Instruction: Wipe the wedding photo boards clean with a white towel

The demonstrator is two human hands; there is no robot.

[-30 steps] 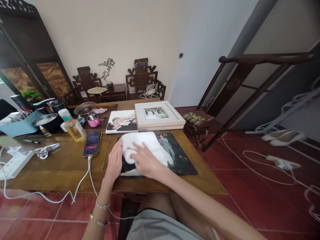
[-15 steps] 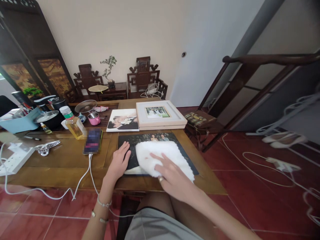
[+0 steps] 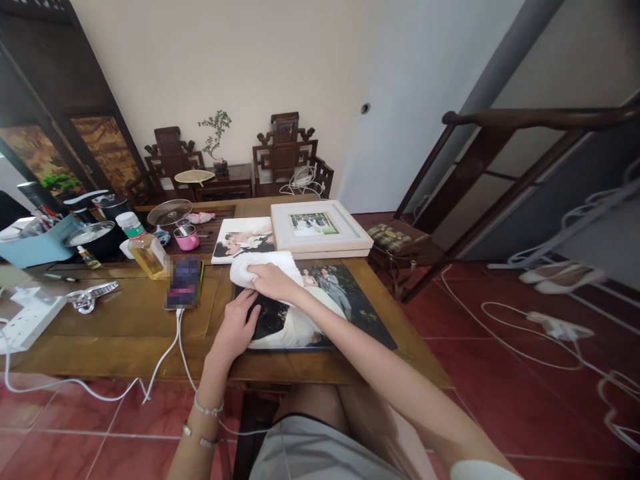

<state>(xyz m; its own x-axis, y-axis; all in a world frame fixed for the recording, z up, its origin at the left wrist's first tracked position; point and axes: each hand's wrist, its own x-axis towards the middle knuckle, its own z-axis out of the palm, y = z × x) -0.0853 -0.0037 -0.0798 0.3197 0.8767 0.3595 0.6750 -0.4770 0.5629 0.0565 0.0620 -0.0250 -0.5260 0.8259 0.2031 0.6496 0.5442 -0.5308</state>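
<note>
A dark wedding photo panel (image 3: 365, 310) lies flat near the front edge of the wooden table (image 3: 125, 333). My right hand (image 3: 273, 281) grips a fluffy white cloth (image 3: 263, 261) at the panel's far left corner, and my arm crosses over the picture. On the panel's left edge rests my left hand (image 3: 240, 323), fingers stretched out, just below the cloth. The cloth and my right forearm hide part of the picture. Just behind lie a smaller photo panel (image 3: 233, 248) and a pale frame (image 3: 360, 241) with a small photo inside.
Left on the table are a phone (image 3: 184, 283) with a charging cable, an oil bottle (image 3: 150, 257), a pink cup (image 3: 187, 239), a silver clip (image 3: 90, 297) and a white power strip (image 3: 30, 320). A dark wooden chair (image 3: 430, 180) stands right of the table.
My right hand has carried the cloth from the panel's middle and right to its far left corner, uncovering the couple in the picture. My left hand has stayed in place.
</note>
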